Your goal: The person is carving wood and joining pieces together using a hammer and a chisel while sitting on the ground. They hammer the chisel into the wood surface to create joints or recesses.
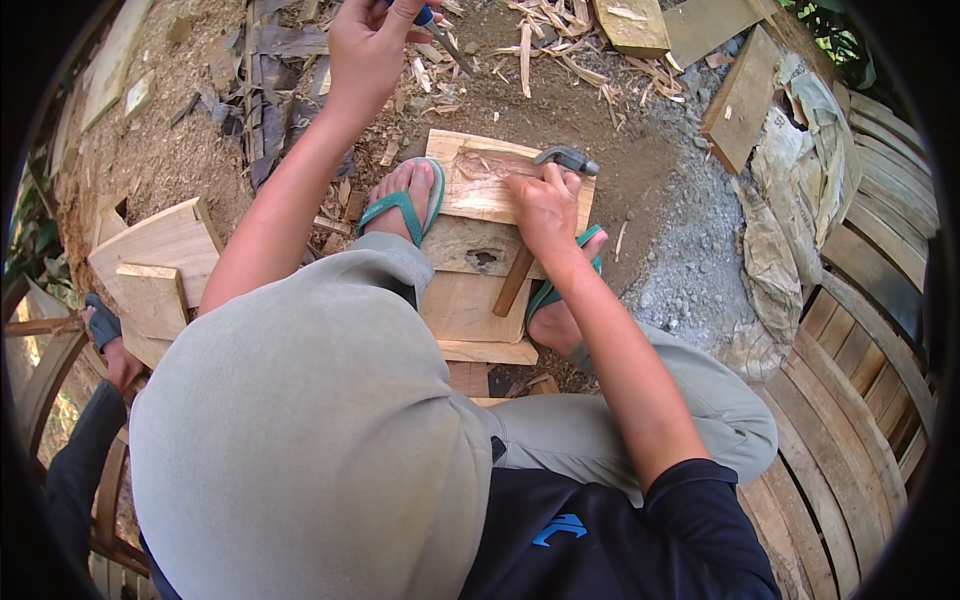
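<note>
High at the top edge, my left hand (pixel 372 45) is closed on a chisel (pixel 446 46) with a blue handle, its dark metal blade pointing down to the right. My right hand (pixel 548 210) grips a claw hammer (pixel 567 160) close below its head. The wooden handle sticks out beneath the hand toward me. Under the hand lies a pale wooden board (pixel 462 200) with a rough hollow cut in its face and shavings in it. My left foot in a green flip-flop (pixel 433 200) is at the board's left side.
More boards (pixel 470 305) lie between my feet. Wood shavings (pixel 560 45) litter the dirt ahead, with plank offcuts (pixel 742 98) at the upper right. Grey gravel (pixel 690 245) and a crumpled sack (pixel 790 190) lie to the right, beside slatted wood (pixel 840 420). Another person's foot (pixel 103 322) shows at left.
</note>
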`<state>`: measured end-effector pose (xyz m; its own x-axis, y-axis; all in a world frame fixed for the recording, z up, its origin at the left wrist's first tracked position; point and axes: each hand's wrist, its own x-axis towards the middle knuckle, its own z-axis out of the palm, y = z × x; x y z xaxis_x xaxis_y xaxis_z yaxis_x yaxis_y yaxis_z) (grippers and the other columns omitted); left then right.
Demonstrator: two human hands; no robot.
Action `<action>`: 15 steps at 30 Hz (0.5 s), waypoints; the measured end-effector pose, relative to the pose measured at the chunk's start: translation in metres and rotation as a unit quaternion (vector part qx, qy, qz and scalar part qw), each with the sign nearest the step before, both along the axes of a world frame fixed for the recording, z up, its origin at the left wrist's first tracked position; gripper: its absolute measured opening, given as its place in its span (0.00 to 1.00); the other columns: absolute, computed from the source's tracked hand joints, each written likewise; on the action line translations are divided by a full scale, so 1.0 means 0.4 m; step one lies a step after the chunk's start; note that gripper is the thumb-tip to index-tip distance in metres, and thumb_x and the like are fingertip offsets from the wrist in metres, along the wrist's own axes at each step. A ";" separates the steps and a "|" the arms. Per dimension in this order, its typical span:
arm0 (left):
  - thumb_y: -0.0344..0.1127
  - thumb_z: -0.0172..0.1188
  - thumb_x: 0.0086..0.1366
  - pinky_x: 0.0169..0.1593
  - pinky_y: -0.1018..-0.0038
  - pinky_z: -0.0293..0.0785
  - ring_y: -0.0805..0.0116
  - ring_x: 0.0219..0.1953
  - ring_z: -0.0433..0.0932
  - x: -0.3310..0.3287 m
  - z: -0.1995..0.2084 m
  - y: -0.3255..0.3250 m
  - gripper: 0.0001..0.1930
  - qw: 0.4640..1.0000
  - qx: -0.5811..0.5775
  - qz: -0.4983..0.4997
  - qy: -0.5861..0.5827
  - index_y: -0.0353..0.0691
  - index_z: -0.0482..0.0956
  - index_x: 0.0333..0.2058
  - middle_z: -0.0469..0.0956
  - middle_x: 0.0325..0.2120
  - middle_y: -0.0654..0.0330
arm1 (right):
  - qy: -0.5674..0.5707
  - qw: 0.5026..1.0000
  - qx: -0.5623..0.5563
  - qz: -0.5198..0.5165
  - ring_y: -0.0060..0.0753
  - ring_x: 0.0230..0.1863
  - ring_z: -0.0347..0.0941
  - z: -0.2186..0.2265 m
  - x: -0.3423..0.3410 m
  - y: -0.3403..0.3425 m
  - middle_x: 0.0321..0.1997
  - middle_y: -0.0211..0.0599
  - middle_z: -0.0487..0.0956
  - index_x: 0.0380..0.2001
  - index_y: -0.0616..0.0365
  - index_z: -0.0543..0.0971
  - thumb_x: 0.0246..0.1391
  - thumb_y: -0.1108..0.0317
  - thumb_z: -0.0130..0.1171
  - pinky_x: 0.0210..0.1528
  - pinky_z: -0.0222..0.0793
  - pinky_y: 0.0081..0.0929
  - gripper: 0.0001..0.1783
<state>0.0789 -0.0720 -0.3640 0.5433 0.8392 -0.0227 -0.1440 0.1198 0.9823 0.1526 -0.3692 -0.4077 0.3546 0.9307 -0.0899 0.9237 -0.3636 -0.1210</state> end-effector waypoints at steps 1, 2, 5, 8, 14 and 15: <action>0.43 0.61 0.74 0.34 0.78 0.80 0.77 0.33 0.80 -0.001 0.000 0.000 0.14 1.000 0.002 0.000 0.002 0.38 0.76 0.46 0.82 0.34 0.62 | -0.004 1.000 -0.009 -0.013 0.34 0.43 0.74 0.000 0.000 0.002 0.25 0.29 0.83 0.33 0.45 0.88 0.49 0.65 0.67 0.50 0.59 0.40 0.06; 0.43 0.61 0.74 0.34 0.78 0.80 0.77 0.33 0.80 -0.001 0.000 -0.001 0.14 1.000 0.004 -0.001 0.004 0.38 0.76 0.46 0.82 0.34 0.63 | -0.008 0.999 -0.018 -0.026 0.34 0.43 0.74 0.000 0.002 0.004 0.25 0.28 0.83 0.33 0.44 0.88 0.49 0.65 0.67 0.50 0.59 0.40 0.07; 0.43 0.61 0.75 0.34 0.79 0.80 0.77 0.33 0.81 0.002 0.005 0.000 0.13 1.000 0.006 -0.005 0.007 0.38 0.76 0.46 0.83 0.34 0.63 | -0.007 0.999 -0.026 -0.039 0.33 0.43 0.74 -0.006 0.007 0.008 0.26 0.27 0.83 0.35 0.43 0.89 0.47 0.65 0.70 0.51 0.59 0.41 0.09; 0.43 0.61 0.75 0.34 0.79 0.79 0.78 0.33 0.81 0.005 0.005 0.000 0.13 1.000 0.003 -0.006 0.006 0.38 0.76 0.46 0.83 0.35 0.63 | 0.052 0.997 0.016 -0.061 0.32 0.43 0.74 0.010 0.010 0.009 0.27 0.25 0.83 0.36 0.42 0.89 0.47 0.65 0.71 0.51 0.58 0.41 0.10; 0.42 0.61 0.75 0.33 0.80 0.79 0.78 0.33 0.81 -0.006 -0.003 -0.001 0.12 1.000 0.002 0.002 0.004 0.39 0.75 0.46 0.83 0.34 0.63 | -0.031 0.948 0.260 -0.179 0.33 0.42 0.74 0.151 0.158 0.138 0.34 0.28 0.85 0.39 0.44 0.88 0.57 0.66 0.67 0.54 0.60 0.39 0.07; 0.41 0.61 0.75 0.33 0.80 0.79 0.78 0.33 0.81 -0.005 -0.002 -0.001 0.12 1.000 0.001 0.006 0.000 0.38 0.75 0.46 0.83 0.34 0.63 | -0.037 0.927 0.296 -0.227 0.34 0.41 0.74 0.152 0.192 0.157 0.35 0.29 0.84 0.39 0.45 0.88 0.58 0.67 0.67 0.54 0.62 0.39 0.06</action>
